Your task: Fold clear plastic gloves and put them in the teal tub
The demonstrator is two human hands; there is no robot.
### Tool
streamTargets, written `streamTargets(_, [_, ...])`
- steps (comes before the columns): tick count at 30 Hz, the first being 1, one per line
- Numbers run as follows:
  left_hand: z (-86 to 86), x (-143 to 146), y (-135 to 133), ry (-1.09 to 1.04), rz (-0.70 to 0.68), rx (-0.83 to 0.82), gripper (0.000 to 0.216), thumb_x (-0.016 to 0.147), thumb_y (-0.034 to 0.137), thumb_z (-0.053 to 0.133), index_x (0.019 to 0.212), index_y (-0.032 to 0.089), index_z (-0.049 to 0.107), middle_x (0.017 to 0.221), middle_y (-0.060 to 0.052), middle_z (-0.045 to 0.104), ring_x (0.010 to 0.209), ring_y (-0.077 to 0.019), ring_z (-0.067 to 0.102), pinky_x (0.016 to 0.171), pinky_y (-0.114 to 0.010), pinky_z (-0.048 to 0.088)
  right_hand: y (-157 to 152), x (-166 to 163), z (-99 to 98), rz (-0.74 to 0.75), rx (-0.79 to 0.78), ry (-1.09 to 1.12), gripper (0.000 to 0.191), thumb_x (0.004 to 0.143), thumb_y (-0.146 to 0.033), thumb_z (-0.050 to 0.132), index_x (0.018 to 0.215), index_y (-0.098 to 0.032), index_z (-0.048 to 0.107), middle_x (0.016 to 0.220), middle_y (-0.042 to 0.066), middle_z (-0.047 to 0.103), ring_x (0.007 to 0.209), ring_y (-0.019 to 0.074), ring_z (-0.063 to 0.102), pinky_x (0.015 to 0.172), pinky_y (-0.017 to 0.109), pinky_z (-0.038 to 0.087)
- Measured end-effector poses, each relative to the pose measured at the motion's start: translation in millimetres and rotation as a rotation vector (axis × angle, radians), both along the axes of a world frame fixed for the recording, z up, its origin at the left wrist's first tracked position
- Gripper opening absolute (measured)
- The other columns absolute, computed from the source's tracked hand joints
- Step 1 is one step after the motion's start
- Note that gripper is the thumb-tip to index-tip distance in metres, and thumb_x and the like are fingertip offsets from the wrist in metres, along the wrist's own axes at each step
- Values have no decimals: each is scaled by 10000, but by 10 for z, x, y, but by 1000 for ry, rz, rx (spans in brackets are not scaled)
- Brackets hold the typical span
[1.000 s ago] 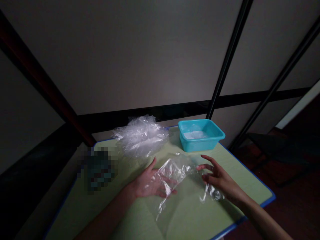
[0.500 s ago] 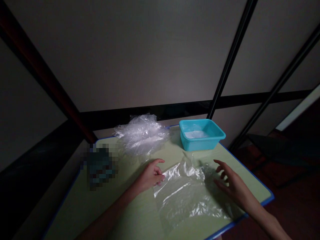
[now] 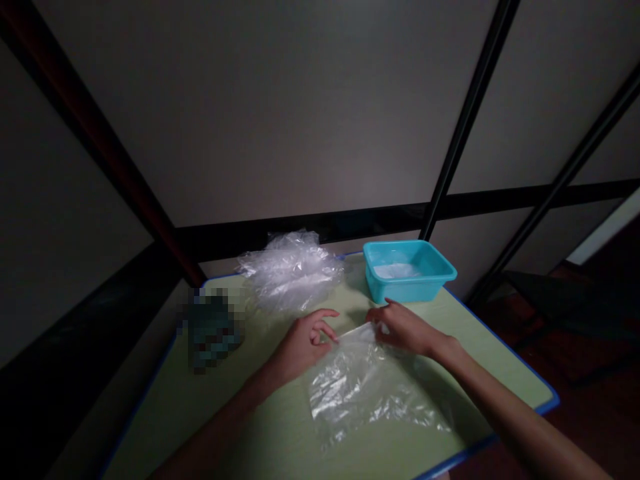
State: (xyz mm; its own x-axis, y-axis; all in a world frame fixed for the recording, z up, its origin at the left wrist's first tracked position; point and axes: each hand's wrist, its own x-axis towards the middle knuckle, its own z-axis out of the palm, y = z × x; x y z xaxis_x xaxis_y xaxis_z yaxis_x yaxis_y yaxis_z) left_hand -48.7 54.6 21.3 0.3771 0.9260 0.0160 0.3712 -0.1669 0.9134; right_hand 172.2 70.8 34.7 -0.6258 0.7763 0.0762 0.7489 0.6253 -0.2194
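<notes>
A clear plastic bag (image 3: 367, 390) lies flat on the light green table (image 3: 210, 413) in front of me. My left hand (image 3: 300, 343) pinches the bag's far left corner, fingers curled. My right hand (image 3: 403, 328) rests on the bag's far edge with its fingers closed on the plastic. Both hands sit at the bag's top edge, a short gap apart.
A heap of crumpled clear plastic bags (image 3: 290, 270) lies at the table's far middle. A turquoise plastic tub (image 3: 407, 270) stands at the far right corner. A blurred dark object (image 3: 213, 328) sits at the left. The table has a blue rim; dark frame bars rise behind it.
The bag, held up crumpled a second ago, now lies spread flat. My right hand has moved from the bag's right side to its far edge and closed on it.
</notes>
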Motion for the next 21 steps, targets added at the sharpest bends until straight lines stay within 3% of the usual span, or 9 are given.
streamTargets(3, [133, -74, -8, 180, 111, 369, 411, 683, 86, 537, 1081, 179, 498, 728, 24, 641, 377, -41, 377, 384, -156, 306, -66, 43, 125, -107, 116, 17, 126, 736, -85, 519, 788, -174, 592, 729, 42, 631, 708, 190, 575, 701, 307, 402])
streamTargets(5, [244, -116, -55, 277, 121, 648, 376, 754, 115, 508, 1115, 215, 472, 761, 37, 650, 416, -50, 460, 432, -161, 383, -175, 95, 206, -152, 339, 90, 121, 781, -99, 481, 743, -171, 570, 723, 49, 606, 692, 180, 543, 656, 288, 384])
streamTargets(8, [381, -153, -171, 326, 18, 1067, 318, 831, 138, 467, 1136, 224, 444, 837, 18, 662, 607, -86, 601, 550, -187, 473, -371, 196, 259, -125, 755, 241, 160, 820, -101, 457, 702, -171, 541, 675, 34, 576, 639, 150, 490, 681, 293, 376])
streamTargets(11, [411, -142, -288, 372, -170, 1313, 242, 879, 131, 387, 1105, 154, 471, 857, -33, 665, 707, -117, 625, 579, -209, 492, -531, 314, 170, -17, 854, 216, 173, 848, -79, 423, 757, -169, 540, 710, 23, 591, 631, 129, 478, 778, 334, 367])
streamTargets(15, [243, -57, -395, 535, -410, 1408, 223, 884, 105, 346, 1004, 101, 534, 758, -41, 662, 576, -117, 603, 453, -213, 444, -643, 458, -146, 41, 703, 77, 269, 902, -96, 315, 773, -159, 543, 736, 28, 602, 665, 131, 509, 851, 382, 334])
streamTargets(21, [-104, 2, -514, 698, -584, 1240, 186, 859, 107, 409, 988, 135, 541, 680, 4, 620, 540, -107, 565, 446, -213, 415, -727, 641, -521, 56, 473, -70, 327, 905, -109, 275, 723, -168, 540, 740, 30, 591, 696, 149, 529, 921, 439, 283])
